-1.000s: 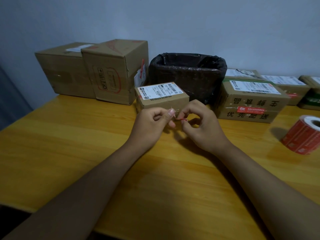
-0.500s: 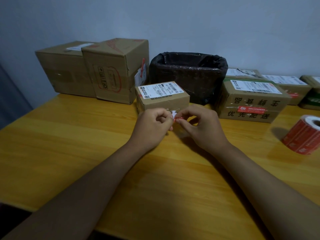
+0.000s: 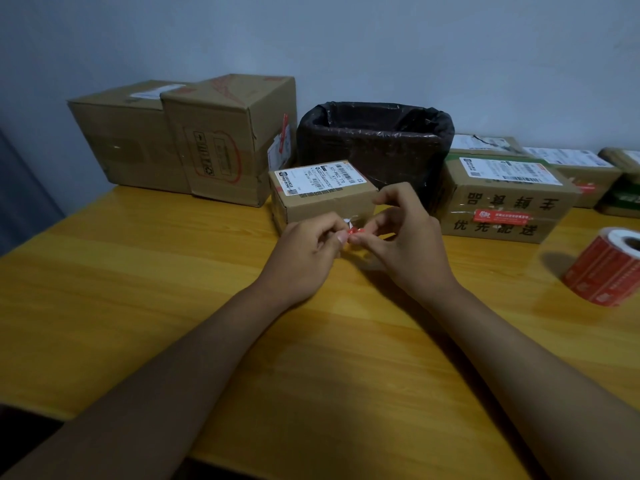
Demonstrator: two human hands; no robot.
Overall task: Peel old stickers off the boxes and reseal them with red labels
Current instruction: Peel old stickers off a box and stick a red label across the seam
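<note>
**A makeshift parcel-handling desk in a plain room**

The setting looks like a small packing or returns station rather than a home table. Taped cardboard boxes [image 3: 180, 140] bearing printed shipping labels line the back of a yellow wooden table [image 3: 138, 271], pushed against a bare pale wall [image 3: 346, 39]. A bin lined with a black bag [image 3: 375, 140] stands among them, and a roll of red labels [image 3: 606, 268] lies at the right. The dim light leaves it unclear whether this is an office or a storeroom.

Label roll [image 3: 609, 268] and far-right boxes [image 3: 623, 183] cut off.
</note>
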